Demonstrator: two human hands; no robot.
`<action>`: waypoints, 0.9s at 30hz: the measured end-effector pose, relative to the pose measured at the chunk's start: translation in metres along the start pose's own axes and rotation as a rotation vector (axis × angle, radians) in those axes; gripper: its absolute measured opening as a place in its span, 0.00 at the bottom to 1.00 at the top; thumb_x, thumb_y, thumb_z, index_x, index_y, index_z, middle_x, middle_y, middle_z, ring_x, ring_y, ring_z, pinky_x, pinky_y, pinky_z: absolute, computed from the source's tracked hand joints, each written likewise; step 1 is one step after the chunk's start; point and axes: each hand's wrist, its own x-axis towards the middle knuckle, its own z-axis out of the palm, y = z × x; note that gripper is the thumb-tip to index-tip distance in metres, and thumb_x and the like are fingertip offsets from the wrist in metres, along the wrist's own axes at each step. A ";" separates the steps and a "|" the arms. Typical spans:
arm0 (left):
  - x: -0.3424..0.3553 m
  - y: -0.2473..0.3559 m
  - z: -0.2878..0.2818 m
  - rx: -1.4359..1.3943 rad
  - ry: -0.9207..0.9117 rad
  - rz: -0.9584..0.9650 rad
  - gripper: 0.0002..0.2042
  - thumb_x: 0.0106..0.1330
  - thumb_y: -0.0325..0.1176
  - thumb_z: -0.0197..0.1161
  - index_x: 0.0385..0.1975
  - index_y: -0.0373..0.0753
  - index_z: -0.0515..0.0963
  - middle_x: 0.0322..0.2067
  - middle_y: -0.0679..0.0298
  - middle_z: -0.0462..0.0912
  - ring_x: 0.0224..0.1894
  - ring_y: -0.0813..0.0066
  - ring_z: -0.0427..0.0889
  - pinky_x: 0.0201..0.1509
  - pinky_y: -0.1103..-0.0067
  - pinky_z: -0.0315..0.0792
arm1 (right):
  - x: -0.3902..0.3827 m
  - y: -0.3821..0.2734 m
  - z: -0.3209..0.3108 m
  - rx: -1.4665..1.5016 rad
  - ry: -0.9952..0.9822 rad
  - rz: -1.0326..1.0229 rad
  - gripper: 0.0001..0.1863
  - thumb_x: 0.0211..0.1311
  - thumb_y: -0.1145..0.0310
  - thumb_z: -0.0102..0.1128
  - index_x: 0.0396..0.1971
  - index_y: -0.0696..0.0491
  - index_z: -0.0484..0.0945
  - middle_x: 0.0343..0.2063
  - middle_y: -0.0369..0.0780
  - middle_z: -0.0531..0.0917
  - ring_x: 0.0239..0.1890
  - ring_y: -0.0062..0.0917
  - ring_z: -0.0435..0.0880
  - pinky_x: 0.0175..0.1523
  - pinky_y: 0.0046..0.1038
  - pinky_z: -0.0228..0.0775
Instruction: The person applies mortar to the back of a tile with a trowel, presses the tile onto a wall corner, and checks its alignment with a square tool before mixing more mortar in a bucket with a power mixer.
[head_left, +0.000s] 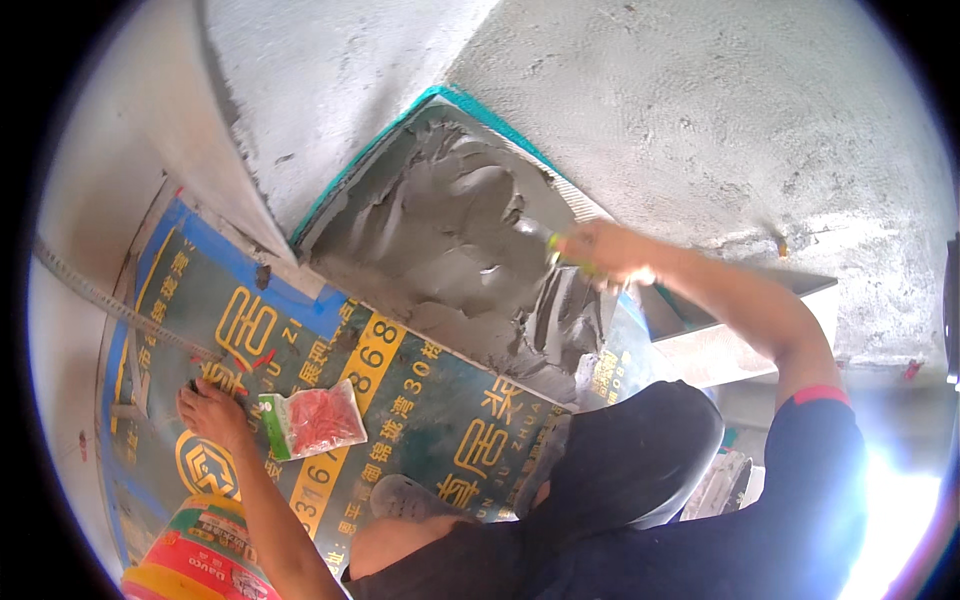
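My right hand (pixel 610 255) grips a trowel (pixel 545 238) with a yellow-green handle, its blade in the grey wet mortar (pixel 430 240). The mortar is spread unevenly over the corner area inside a teal border (pixel 480 112). My left hand (pixel 208 410) lies with fingers apart on a printed dark-green protective sheet (pixel 450 380), just below a long metal strip (pixel 130 310), which looks like a measuring tape or ruler. Beside it lies a clear bag of small red pieces (pixel 315 418).
A red and yellow bucket (pixel 200 555) stands at lower left. Bare concrete surfaces (pixel 700 120) meet around the corner. A dark board or ledge (pixel 770 290) sits at right, beyond my arm. A pale panel (pixel 230 180) borders the mortar on the left.
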 end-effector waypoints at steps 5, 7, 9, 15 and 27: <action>0.003 -0.002 0.000 0.017 -0.063 0.022 0.21 0.69 0.47 0.45 0.47 0.34 0.70 0.51 0.54 0.71 0.54 0.56 0.68 0.55 0.63 0.62 | -0.011 0.062 0.032 -0.727 0.300 -0.381 0.26 0.66 0.51 0.41 0.57 0.52 0.64 0.29 0.51 0.81 0.31 0.48 0.81 0.39 0.45 0.72; 0.002 -0.005 0.001 0.027 -0.046 0.019 0.22 0.69 0.48 0.44 0.47 0.34 0.70 0.51 0.54 0.71 0.54 0.56 0.68 0.55 0.63 0.63 | 0.007 0.065 0.011 -0.828 0.381 -0.134 0.26 0.65 0.52 0.42 0.58 0.52 0.62 0.28 0.52 0.80 0.32 0.47 0.81 0.40 0.44 0.72; 0.004 -0.004 0.004 0.074 -0.131 -0.021 0.22 0.69 0.49 0.43 0.48 0.34 0.70 0.51 0.54 0.71 0.55 0.56 0.68 0.54 0.63 0.63 | 0.015 0.077 -0.002 -0.701 0.471 -0.133 0.26 0.65 0.52 0.43 0.57 0.52 0.63 0.27 0.52 0.80 0.31 0.47 0.81 0.39 0.45 0.72; 0.002 0.002 -0.007 0.078 -0.126 0.001 0.21 0.69 0.49 0.44 0.45 0.35 0.71 0.48 0.55 0.72 0.52 0.56 0.69 0.51 0.62 0.65 | -0.029 0.056 0.003 0.007 0.120 0.115 0.24 0.66 0.48 0.42 0.50 0.51 0.72 0.19 0.42 0.76 0.15 0.22 0.74 0.20 0.26 0.69; -0.002 -0.008 0.005 0.209 -0.063 0.141 0.21 0.69 0.48 0.45 0.42 0.34 0.72 0.46 0.52 0.73 0.49 0.53 0.71 0.50 0.63 0.67 | -0.056 0.118 0.014 0.079 0.099 0.128 0.30 0.62 0.40 0.43 0.50 0.49 0.73 0.26 0.42 0.77 0.23 0.22 0.77 0.25 0.28 0.72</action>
